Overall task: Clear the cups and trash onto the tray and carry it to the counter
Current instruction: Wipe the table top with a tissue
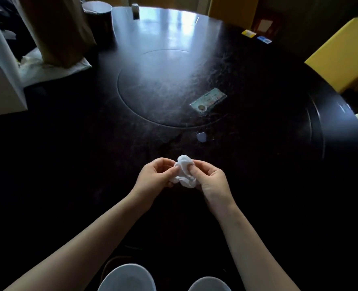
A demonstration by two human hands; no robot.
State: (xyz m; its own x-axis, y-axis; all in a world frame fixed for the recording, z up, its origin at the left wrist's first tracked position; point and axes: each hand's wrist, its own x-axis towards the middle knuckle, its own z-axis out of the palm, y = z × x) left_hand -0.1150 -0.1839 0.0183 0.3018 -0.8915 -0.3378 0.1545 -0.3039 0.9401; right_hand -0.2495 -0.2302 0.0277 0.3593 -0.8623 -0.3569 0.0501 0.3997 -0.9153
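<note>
Head view shows me both hands meeting over the near part of the round dark wooden desk (257,143). My left hand (153,175) and right hand (212,181) pinch a crumpled white paper napkin (184,173) between their fingertips, and it hangs between them just above the desk. Beyond it a small white scrap (201,136) lies on the desk, and farther off a flat clear-wrapped packet (208,99) rests on the round inset. Two white round cups (127,278) show at the bottom edge, side by side. A tall brown paper bag (58,30) stands far left, a yellow chair (345,55) at right.
</note>
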